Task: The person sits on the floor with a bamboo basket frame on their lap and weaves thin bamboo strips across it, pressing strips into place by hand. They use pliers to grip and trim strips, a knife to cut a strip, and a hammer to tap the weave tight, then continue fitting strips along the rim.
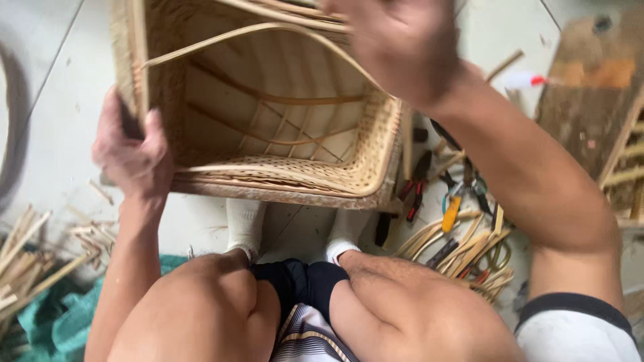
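Note:
A square woven rattan basket (282, 167) is tipped on its side in front of my knees, its open mouth facing me. My left hand (131, 151) grips the basket's left rim corner. My right hand (402, 47), blurred, is up at the basket's top right edge, fingers curled over the rim; a thin bent cane strip (268, 30) arches across the opening toward it. Whether the right hand pinches that strip is unclear.
Pliers with red handles (416, 191), a yellow-handled cutter (453, 208) and loose cane strips (463, 248) lie on the floor to the right. Cane offcuts (30, 258) and green cloth (60, 315) lie left. A wooden board (590, 100) sits far right. My socked feet (245, 228) rest under the basket.

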Demonstrator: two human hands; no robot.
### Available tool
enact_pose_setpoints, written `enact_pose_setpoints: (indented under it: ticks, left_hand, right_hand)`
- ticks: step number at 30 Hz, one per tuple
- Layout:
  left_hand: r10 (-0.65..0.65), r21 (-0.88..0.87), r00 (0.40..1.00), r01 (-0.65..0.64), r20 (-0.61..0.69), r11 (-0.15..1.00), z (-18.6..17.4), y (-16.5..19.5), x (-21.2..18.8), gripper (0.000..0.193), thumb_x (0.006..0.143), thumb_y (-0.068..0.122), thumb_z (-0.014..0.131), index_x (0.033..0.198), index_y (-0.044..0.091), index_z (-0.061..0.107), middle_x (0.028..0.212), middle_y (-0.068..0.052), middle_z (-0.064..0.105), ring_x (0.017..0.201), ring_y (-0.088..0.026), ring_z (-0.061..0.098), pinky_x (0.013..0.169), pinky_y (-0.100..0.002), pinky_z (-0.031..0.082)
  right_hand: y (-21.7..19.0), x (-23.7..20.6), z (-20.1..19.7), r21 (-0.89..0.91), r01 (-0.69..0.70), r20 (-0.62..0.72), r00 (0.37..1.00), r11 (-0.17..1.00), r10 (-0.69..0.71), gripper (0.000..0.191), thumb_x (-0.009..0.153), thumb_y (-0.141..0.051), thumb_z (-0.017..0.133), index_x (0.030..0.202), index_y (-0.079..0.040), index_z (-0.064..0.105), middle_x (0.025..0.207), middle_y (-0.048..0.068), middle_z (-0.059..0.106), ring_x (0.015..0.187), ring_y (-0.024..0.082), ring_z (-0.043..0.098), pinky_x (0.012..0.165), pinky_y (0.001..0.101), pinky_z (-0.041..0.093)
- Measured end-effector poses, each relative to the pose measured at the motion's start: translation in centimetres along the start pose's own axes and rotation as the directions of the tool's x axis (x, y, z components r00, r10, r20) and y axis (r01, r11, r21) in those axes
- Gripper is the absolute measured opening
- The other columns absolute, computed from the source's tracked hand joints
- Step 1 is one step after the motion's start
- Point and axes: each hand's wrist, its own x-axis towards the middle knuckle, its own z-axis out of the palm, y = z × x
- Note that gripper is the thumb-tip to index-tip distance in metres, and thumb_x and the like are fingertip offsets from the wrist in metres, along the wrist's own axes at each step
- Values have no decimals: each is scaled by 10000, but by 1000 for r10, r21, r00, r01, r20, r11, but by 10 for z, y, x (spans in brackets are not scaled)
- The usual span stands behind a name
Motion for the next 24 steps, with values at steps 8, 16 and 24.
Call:
enact_pose_setpoints:
  ticks: [8,16,24]
  left_hand:
    - [-18,7,1000,18,15,1000,1,-4,7,525,994,40,715,1486,16,533,1247,-216,696,1113,-374,718,981,-445,567]
    - [4,42,1000,-5,13,999,6,-6,8,559,976,32,702,1501,15,511,1229,-190,681,1079,-366,699,994,-444,560]
    - [13,9,1000,-13,-4,1000,6,2,11,515,998,22,717,1471,11,514,1234,-194,674,1104,-367,702,977,-428,560]
  right_hand:
    - [18,91,122,227,81,252,958,971,-139,220,1166,-180,539,1226,-11,668,1017,76,697,866,131,662,774,258,559]
    - [25,92,148,262,-55,426,902,964,-65,265,1142,-182,624,1380,-68,637,1216,87,767,1053,131,740,973,274,606]
    - [39,85,148,304,26,392,908,952,-149,244,1182,-165,623,1407,-71,630,1285,96,752,1141,146,742,1039,287,609]
